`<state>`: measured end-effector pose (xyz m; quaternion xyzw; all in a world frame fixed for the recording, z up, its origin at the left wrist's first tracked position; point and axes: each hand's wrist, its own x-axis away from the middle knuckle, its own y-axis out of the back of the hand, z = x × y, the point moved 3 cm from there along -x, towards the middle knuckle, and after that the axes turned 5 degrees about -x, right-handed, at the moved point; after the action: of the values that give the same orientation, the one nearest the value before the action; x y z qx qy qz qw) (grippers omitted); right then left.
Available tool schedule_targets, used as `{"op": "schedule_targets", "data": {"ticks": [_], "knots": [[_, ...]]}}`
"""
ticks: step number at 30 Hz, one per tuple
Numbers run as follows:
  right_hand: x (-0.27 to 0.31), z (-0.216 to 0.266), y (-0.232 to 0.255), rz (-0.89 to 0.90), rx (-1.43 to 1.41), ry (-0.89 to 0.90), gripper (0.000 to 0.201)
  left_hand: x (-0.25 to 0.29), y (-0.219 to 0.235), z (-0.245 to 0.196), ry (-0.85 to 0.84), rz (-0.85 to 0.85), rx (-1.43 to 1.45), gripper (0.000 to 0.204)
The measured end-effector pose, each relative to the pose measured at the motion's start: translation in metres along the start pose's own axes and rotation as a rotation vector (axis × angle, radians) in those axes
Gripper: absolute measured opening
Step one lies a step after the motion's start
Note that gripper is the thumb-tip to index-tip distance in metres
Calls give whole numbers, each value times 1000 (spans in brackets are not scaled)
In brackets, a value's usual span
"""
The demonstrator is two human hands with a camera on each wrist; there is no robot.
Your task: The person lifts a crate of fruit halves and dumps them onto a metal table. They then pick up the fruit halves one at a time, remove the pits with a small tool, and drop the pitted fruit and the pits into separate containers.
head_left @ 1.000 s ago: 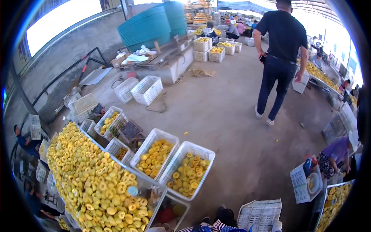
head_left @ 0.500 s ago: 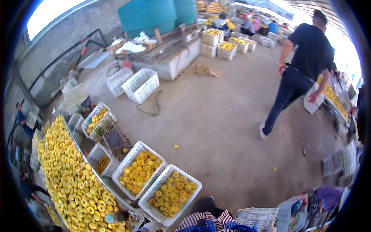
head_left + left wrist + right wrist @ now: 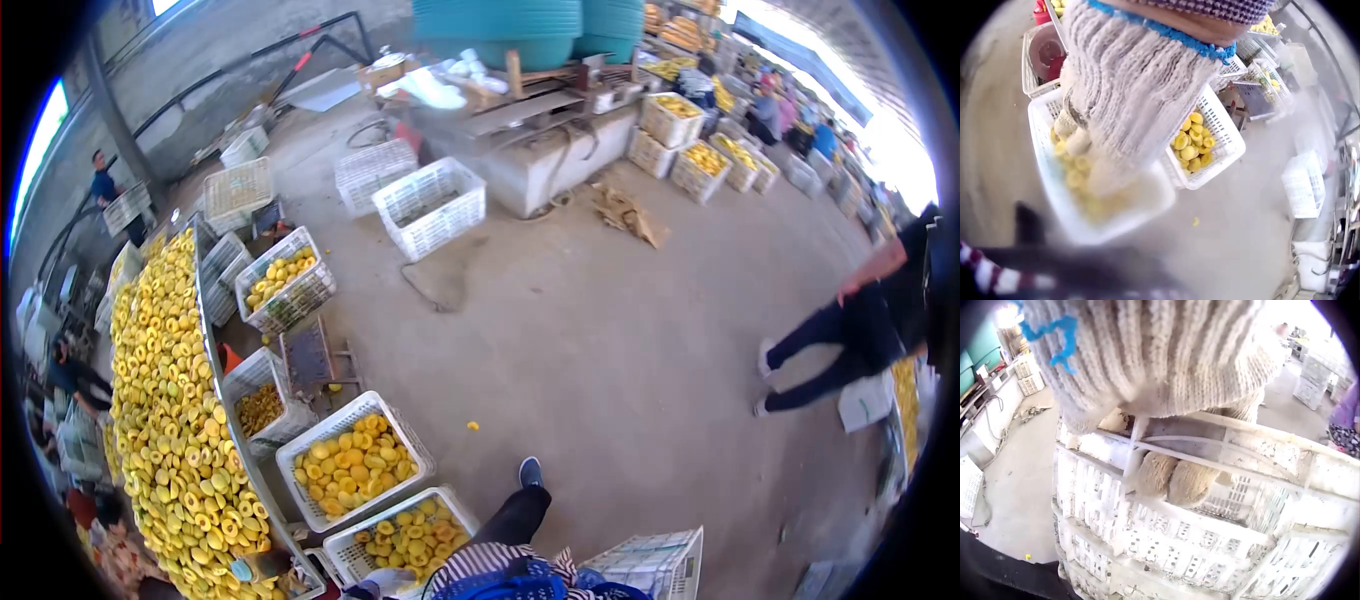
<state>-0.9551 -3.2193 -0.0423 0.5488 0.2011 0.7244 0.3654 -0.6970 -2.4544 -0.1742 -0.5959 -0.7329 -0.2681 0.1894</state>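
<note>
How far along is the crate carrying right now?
Done: two white crates beside the long table already hold yellow fruit halves. In hand: the gloved right hand grips the rim of an empty white crate; the gloved left hand hangs over a filled crate, its grip unclear. Left: the table's fruit pile looks large, and empty crates stand on the floor.

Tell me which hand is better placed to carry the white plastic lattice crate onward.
Right. The gloved right hand has its fingers curled round the rim of the white plastic lattice crate. The left hand hangs apart, above a white basket of yellow fruit halves.
</note>
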Motion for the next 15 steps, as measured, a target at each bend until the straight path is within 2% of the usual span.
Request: {"op": "schedule_targets", "data": {"ticks": [2,4,5,6,7,8,10,11,13,15], "knots": [[-47,68,-4,36,7,42,54,-18,45,-68,28,-98,-291,43],[-93,133,-7,75,-13,90,50,-35,110,-125,123,94,-597,52],[-116,161,-10,96,-37,107,48,-35,127,-121,242,-49,-116,51],[-136,194,-15,120,-45,117,47,-37,144,-126,304,-158,144,50],[-97,272,-9,202,-241,136,51,-39,160,-129,341,-286,404,49],[-107,309,-13,228,-173,115,59,-44,175,-133,364,-363,420,47],[-134,371,-28,164,-239,155,71,-59,207,-145,371,-485,343,43],[-147,405,-28,150,-222,212,70,-70,224,-151,361,-540,287,42],[-173,492,-31,129,-187,340,68,-83,273,-221,376,-603,-33,38],[-224,567,-38,139,-129,313,70,-100,305,-251,624,-593,151,37]]}}
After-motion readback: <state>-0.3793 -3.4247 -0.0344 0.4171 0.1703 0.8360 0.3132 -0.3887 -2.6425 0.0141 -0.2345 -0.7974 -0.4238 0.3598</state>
